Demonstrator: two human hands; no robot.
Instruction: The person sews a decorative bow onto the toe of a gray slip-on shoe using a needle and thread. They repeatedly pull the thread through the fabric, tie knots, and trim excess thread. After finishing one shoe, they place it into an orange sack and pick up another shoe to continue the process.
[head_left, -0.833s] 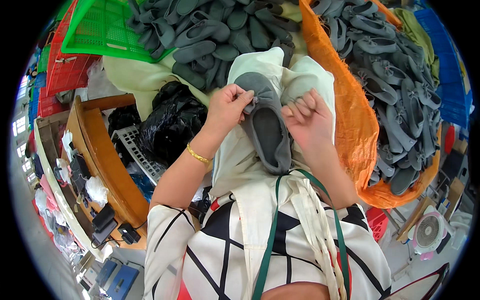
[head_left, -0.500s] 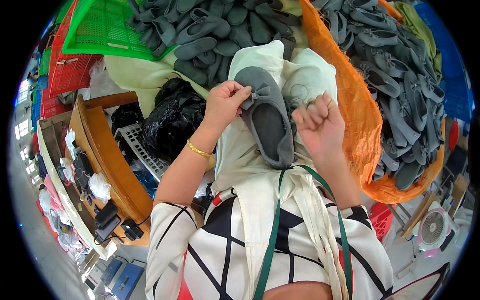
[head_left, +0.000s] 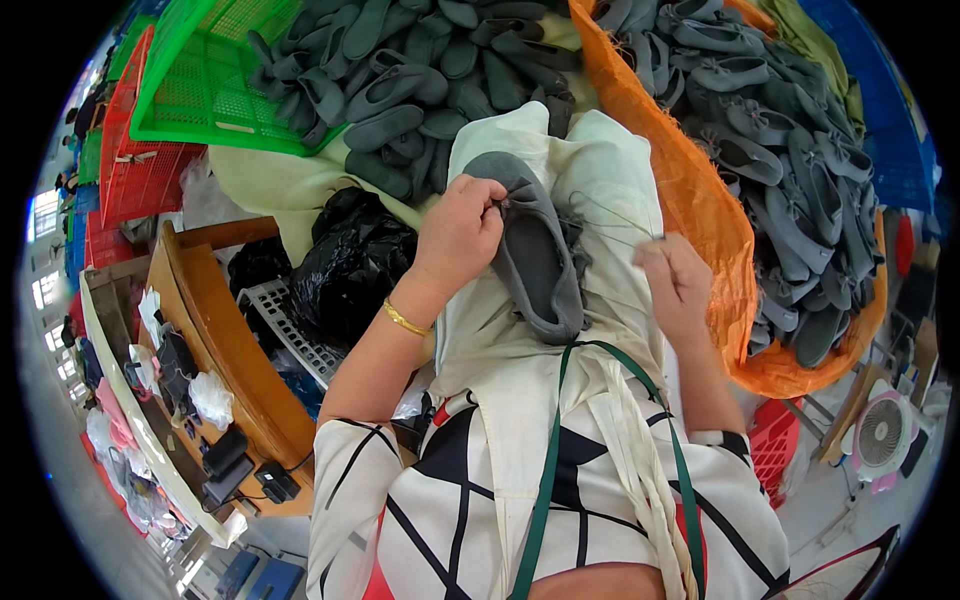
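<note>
A grey slip-on shoe [head_left: 541, 262] lies on my lap, its toe pointing away from me and its opening facing up. My left hand [head_left: 462, 228] grips it at the left of the toe, thumb and finger pinched on the edge; the bow there is mostly covered by the fingers. To the right of the shoe my right hand [head_left: 678, 283] is raised with its fingers closed. Thin dark thread [head_left: 612, 220] runs in loose lines between the shoe and this hand, over the cream apron [head_left: 610, 165]. Whether a needle sits in the fingertips is too small to tell.
Ahead, grey shoes [head_left: 400, 85] are heaped beside a green basket [head_left: 215, 85]. An orange sack [head_left: 690, 230] full of similar shoes stands at the right. On the left are a black plastic bag [head_left: 355, 255], a wooden drawer unit [head_left: 235, 340] and a red basket [head_left: 150, 165].
My right hand has moved right and towards me, away from the shoe, and the thread now stretches out. My left fingers have curled over the bow.
</note>
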